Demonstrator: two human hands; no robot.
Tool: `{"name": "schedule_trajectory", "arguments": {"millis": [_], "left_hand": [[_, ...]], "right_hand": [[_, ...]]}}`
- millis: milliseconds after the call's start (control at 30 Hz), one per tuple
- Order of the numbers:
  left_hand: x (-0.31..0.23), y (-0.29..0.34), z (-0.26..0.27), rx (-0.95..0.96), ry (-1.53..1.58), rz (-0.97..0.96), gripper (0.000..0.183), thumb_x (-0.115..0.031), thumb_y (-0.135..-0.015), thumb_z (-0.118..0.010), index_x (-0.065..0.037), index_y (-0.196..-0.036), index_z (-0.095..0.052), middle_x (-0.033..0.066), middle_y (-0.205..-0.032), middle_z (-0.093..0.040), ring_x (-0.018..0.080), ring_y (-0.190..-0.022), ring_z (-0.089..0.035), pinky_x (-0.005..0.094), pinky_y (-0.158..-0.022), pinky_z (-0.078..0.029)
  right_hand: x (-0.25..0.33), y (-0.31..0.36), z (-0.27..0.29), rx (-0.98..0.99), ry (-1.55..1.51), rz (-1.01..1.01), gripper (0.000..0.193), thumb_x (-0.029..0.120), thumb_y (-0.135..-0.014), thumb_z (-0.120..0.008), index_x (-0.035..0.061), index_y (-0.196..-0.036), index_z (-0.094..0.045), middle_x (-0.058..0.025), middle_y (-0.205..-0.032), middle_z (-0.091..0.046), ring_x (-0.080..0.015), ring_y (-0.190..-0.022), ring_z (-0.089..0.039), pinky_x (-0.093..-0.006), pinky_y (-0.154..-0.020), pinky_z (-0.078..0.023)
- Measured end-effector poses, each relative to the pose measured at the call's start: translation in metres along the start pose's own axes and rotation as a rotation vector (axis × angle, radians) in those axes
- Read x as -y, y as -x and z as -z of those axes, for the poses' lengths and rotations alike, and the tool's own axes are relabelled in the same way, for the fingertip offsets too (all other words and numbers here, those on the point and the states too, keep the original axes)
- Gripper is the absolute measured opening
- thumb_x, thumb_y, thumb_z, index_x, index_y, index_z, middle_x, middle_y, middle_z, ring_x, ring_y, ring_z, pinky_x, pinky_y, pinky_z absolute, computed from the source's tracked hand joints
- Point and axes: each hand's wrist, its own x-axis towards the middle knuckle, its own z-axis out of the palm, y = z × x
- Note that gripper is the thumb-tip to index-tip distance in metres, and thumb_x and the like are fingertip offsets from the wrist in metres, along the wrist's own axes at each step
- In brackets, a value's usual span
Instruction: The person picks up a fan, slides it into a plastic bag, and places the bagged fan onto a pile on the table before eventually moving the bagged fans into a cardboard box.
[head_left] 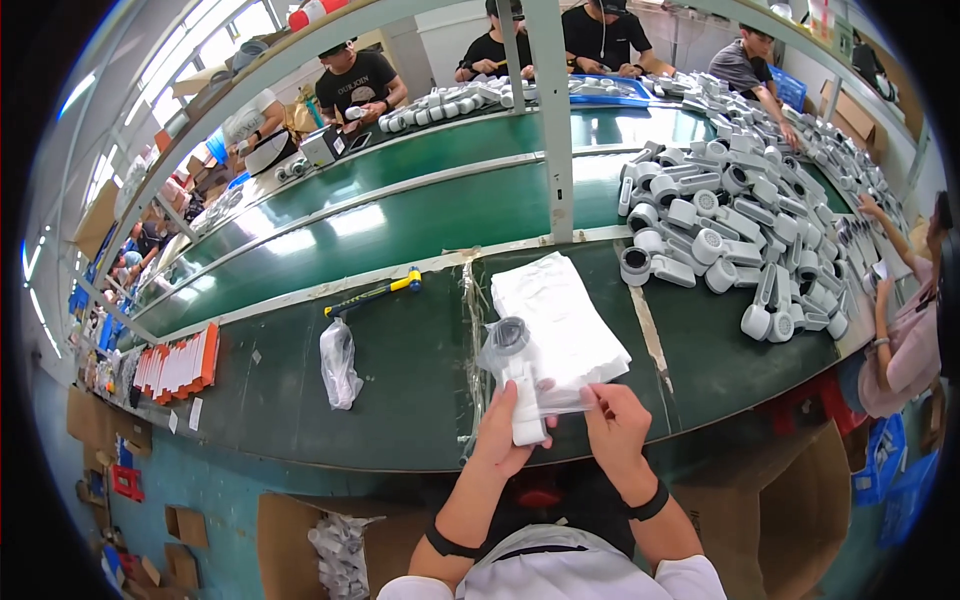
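A white handheld device [525, 385] with a round, dark-ended head and a straight handle, much like a small hair dryer, is in my left hand [500, 437]. Its head points away from me, and a clear plastic bag [566, 401] is around it. My left fingers wrap the handle end from the left. On the right, my right hand [615, 425] pinches the loose edge of that bag. Just beyond my hands lies a stack of flat white bags [562, 315]. To the left, another bagged device [340, 365] rests on the dark green table [270, 400].
A large pile of unbagged devices [735, 205] covers the right. A yellow-and-black hammer [372, 293] lies beyond the bagged device. Orange-and-white cartons [180, 363] stand far left. A metal post [556, 130] rises before the green conveyor [400, 225]. Cardboard boxes [285, 545] flank me; co-workers sit opposite and right.
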Motion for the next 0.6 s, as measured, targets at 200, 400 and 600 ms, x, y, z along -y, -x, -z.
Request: {"name": "schedule_trajectory", "arguments": {"millis": [200,400,600], "left_hand": [[-0.022,0.009,0.006,-0.197,-0.081,-0.231,0.042,-0.014,-0.096,-0.054,-0.01,-0.135,-0.038,0.0117,-0.111,-0.06,0.0215,-0.079,-0.063,0.0335,-0.05,-0.053],[-0.066,0.027,0.088,-0.688,-0.893,-0.726,0.055,-0.007,-0.083,-0.067,0.006,-0.133,-0.047,0.0169,-0.119,-0.061,0.0222,-0.1,-0.064,0.0313,-0.082,-0.051],[-0.109,0.042,0.16,-1.186,-1.42,-0.658,0.048,-0.019,-0.081,-0.068,0.005,-0.121,-0.057,0.0276,-0.107,-0.065,0.0414,-0.102,-0.063,0.0423,-0.088,-0.049]], "right_hand": [[-0.001,0.028,-0.006,0.119,-0.08,0.066,0.007,0.004,-0.084,-0.07,-0.0005,-0.089,-0.068,-0.008,-0.072,-0.063,-0.0118,-0.057,-0.056,-0.0243,-0.053,-0.044],[-0.025,0.039,-0.006,0.266,-0.154,-0.012,0.006,0.004,-0.085,-0.07,-0.0007,-0.087,-0.068,-0.0043,-0.065,-0.061,-0.0057,-0.054,-0.051,-0.0217,-0.049,-0.041],[-0.05,0.048,-0.017,0.359,-0.104,-0.126,0.011,0.009,-0.087,-0.069,-0.0012,-0.085,-0.068,-0.0073,-0.065,-0.062,-0.01,-0.054,-0.055,-0.025,-0.052,-0.044]]}}
